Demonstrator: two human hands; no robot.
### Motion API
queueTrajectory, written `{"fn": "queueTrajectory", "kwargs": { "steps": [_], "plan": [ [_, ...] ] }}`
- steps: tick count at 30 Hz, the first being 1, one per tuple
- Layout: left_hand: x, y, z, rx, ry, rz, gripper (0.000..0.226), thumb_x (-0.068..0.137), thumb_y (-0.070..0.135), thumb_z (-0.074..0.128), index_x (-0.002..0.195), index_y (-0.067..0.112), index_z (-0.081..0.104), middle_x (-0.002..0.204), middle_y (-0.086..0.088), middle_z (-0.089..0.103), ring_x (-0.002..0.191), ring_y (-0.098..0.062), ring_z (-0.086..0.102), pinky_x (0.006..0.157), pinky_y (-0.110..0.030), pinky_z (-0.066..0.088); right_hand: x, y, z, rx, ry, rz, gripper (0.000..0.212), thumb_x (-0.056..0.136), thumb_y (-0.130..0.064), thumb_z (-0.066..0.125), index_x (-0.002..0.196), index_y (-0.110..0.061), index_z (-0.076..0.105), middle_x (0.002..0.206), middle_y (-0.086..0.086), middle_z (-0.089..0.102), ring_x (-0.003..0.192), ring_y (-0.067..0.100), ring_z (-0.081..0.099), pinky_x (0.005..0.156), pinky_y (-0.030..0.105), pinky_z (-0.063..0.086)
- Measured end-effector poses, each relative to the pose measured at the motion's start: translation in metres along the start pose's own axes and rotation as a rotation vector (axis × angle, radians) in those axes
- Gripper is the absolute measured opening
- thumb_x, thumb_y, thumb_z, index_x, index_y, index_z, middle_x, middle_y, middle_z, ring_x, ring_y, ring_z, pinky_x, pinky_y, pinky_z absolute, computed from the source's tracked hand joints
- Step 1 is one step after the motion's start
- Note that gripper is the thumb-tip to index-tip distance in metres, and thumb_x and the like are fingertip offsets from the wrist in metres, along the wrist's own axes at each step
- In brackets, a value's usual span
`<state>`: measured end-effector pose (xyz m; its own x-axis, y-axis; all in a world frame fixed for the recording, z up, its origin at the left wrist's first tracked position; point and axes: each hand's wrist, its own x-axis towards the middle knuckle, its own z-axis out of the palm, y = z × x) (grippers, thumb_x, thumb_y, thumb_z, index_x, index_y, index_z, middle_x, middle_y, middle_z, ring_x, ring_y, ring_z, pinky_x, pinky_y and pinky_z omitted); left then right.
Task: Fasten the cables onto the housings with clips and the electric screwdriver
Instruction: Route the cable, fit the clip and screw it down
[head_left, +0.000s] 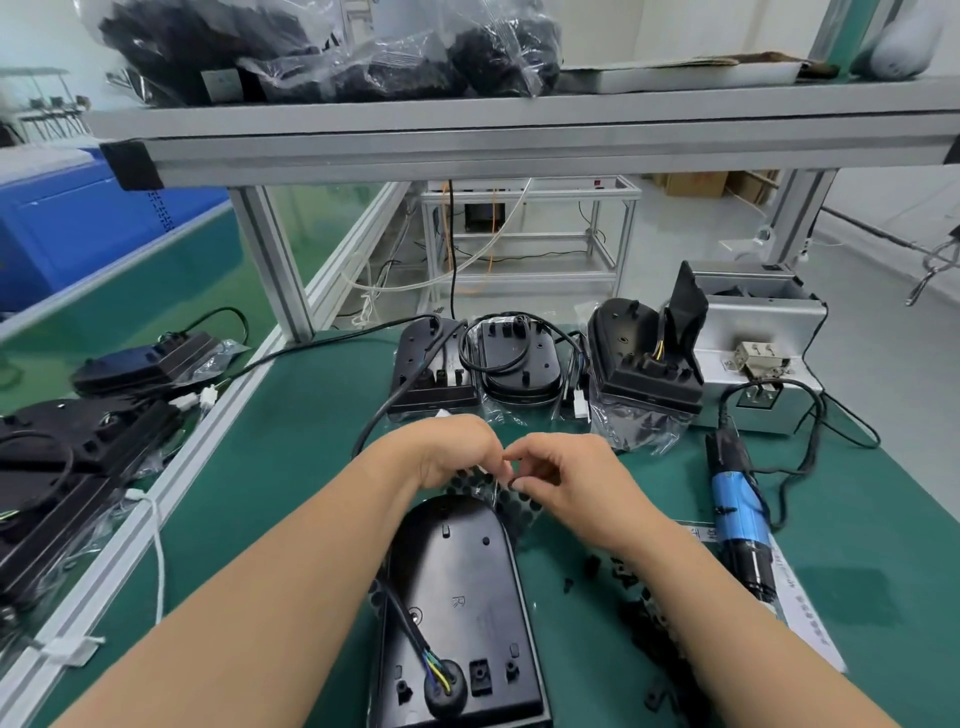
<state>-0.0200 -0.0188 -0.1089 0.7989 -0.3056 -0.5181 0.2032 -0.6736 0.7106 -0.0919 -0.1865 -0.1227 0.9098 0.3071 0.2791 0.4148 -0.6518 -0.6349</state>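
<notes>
One housing (457, 587) is lying on the counter (291, 467) directly before you, its cable (402, 618) showing no clip; more housings (436, 369) are waiting behind, so most of the job is remaining, in my judgement. The electric screwdriver (737, 514) is lying idle to your right, near scattered clips (623, 571). Your right hand (566, 478) is pinching a small black piece (517, 483) in its grip; your left hand (457, 452) is curling over a pad sheet (467, 488), its grip hidden, so I cannot tell.

We look forward and down from one head-worn wide-angle camera, close over the left hand (457, 452) and right hand (566, 480), across the green surface (291, 467) to the shelf (519, 130) above.
</notes>
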Motion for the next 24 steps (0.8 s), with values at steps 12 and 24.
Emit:
{"fn": "queueTrajectory", "kwargs": {
  "steps": [12,24],
  "plan": [
    [0.000,0.020,-0.003,0.171,-0.008,-0.040,0.020,0.078,-0.007,0.054,0.068,0.007,0.064,0.072,-0.005,0.055,0.071,-0.020,0.048,0.070,-0.029,0.042,-0.001,0.003,-0.003,-0.217,-0.054,-0.304,0.011,0.090,-0.012,0.067,0.099,-0.013,0.074,0.094,0.000,0.064,0.090,0.022,0.060,0.079,0.040,0.052],
    [0.004,0.024,0.001,0.259,-0.083,-0.051,0.043,0.079,-0.009,0.054,0.045,0.013,0.068,0.047,0.008,0.057,0.058,-0.011,0.041,0.047,-0.018,0.034,0.000,0.000,-0.006,-0.416,-0.147,-0.268,0.014,0.096,-0.019,0.055,0.102,-0.010,0.063,0.101,0.006,0.058,0.095,0.028,0.056,0.080,0.043,0.046]
  ]
}}
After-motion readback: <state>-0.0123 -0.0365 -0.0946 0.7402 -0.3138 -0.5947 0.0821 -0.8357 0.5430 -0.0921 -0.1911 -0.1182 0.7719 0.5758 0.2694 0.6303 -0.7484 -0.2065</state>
